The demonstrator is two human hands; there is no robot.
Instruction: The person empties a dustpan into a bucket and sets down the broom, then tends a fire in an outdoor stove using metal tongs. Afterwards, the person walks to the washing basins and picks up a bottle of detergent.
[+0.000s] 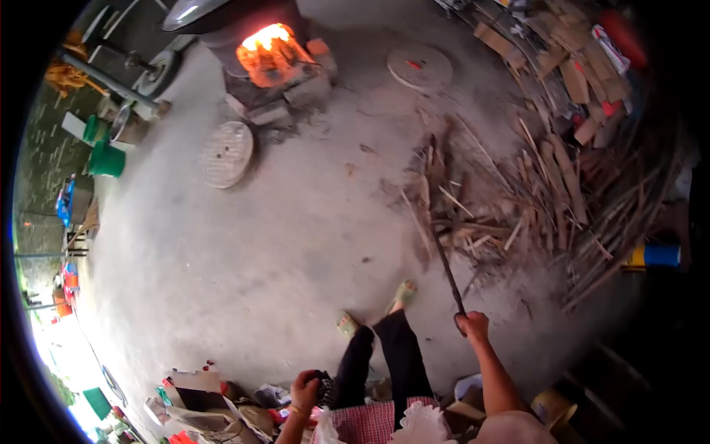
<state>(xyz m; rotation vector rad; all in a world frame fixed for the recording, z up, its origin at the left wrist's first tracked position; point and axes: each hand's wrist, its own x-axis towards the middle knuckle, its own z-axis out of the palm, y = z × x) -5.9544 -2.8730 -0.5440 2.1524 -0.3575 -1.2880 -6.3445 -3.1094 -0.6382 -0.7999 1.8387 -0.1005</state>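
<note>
My right hand [474, 325] is closed around the handle end of long dark fire tongs [448, 271]. Their far end reaches into the loose firewood [481, 226] on the floor and meets a dark stick [425, 196]; whether they grip it is unclear. Low in the view, my left hand [303, 391] has curled fingers beside a dark, light-speckled thing [325, 388] near my knee. What those fingers hold, if anything, I cannot make out. Ahead, a fire burns in the mouth [272, 53] of a stove carrying a large dark pan [194, 13].
A big pile of sticks [614, 196] and flattened cardboard [584, 70] lies to the right. Two round lids [228, 155] [419, 68] rest on the concrete floor. Green buckets [107, 159] stand at left. Cardboard boxes [198, 392] lie close to my seat.
</note>
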